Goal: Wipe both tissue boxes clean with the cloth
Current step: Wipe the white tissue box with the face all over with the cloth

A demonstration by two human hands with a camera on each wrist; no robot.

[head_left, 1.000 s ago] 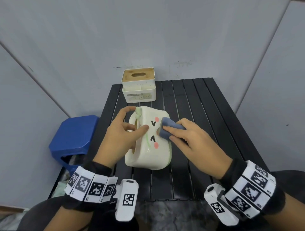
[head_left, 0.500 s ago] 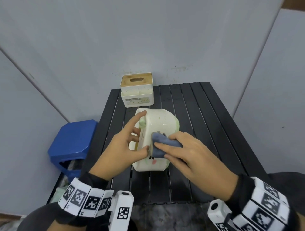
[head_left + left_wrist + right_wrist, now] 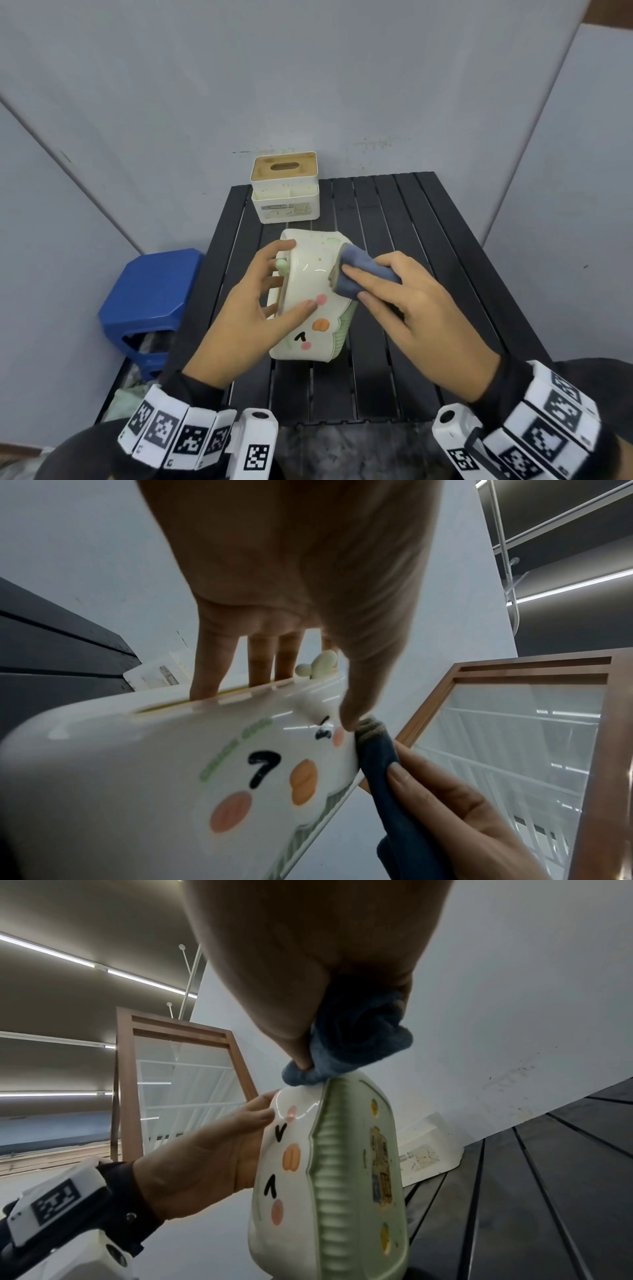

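Observation:
A cream tissue box with a cartoon face [image 3: 310, 301] [image 3: 192, 777] [image 3: 291, 1177] stands tipped on its side on the black slatted table [image 3: 421, 274]. My left hand [image 3: 270, 291] [image 3: 308, 669] grips it, thumb on the face and fingers in the slot. My right hand [image 3: 387, 291] [image 3: 308, 1031] holds a folded blue cloth [image 3: 356, 275] [image 3: 387, 777] [image 3: 352, 1047] pressed against the box's upper right edge by its green base. A second white tissue box with a wooden lid [image 3: 285, 192] stands at the table's far left edge, specks on its sides.
A blue plastic stool [image 3: 150, 301] stands left of the table. Grey walls close in behind and on both sides. The right half of the table holds nothing. A wood-framed glass panel [image 3: 514, 750] shows in the wrist views.
The box has been turned and tilted, so the face now points towards me. The cloth has moved from the face up to the box's upper right edge.

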